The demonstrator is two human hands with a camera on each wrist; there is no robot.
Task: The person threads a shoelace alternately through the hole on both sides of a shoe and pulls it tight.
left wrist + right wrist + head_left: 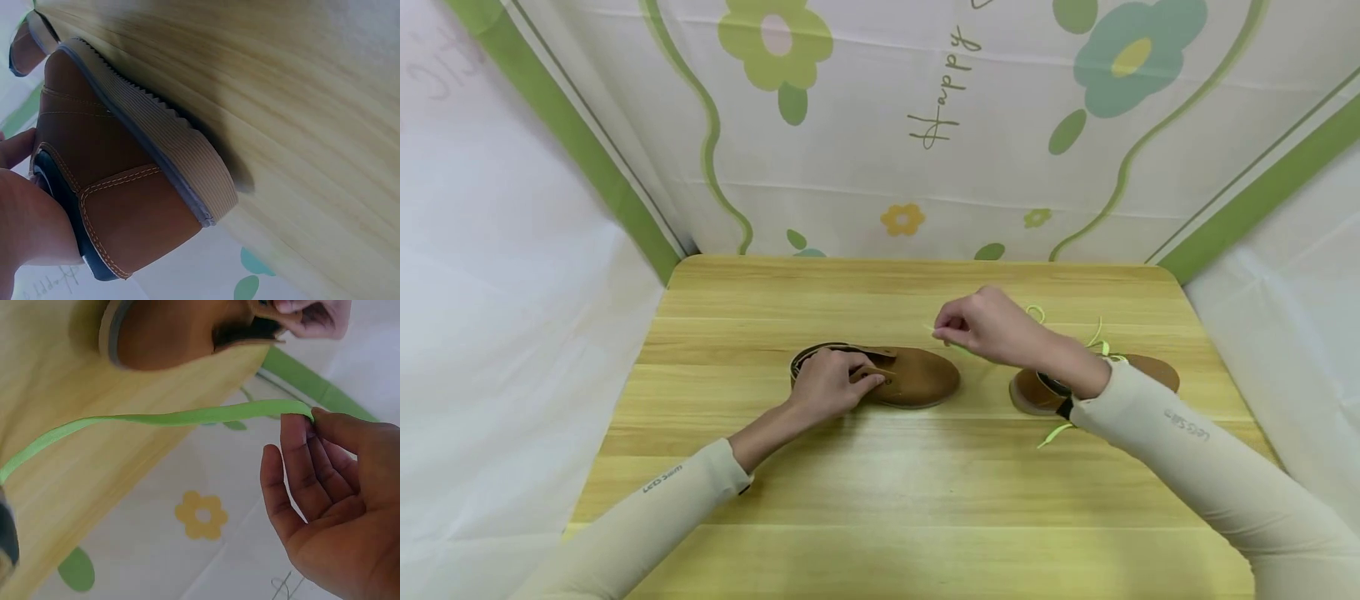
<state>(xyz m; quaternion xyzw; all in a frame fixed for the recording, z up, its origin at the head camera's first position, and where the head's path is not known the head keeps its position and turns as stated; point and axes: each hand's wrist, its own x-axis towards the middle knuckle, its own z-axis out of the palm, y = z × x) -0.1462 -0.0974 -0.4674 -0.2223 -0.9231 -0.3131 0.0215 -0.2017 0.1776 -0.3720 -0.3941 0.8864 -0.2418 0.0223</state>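
A brown leather shoe [928, 377] without a lace lies on its sole, toe pointing right. My left hand [826, 387] reaches over its opening and pinches the near eyelet flap between thumb and fingers. In the left wrist view the shoe's heel and ridged sole [187, 150] fill the middle. Above and right of the toe, my right hand [1000, 327] is raised off the table. It pinches the end of a flat bright green shoelace [181, 417] between thumb and index finger. That lace runs back toward a second brown shoe [1156, 372], partly covered by my right forearm.
Both shoes rest on a light wooden table [880, 492]. More yellow-green lace [1101, 343] lies loose over the second shoe, with one lace end [1054, 435] on the near side. A printed white curtain [865, 150] stands behind the table, with white fabric at both sides.
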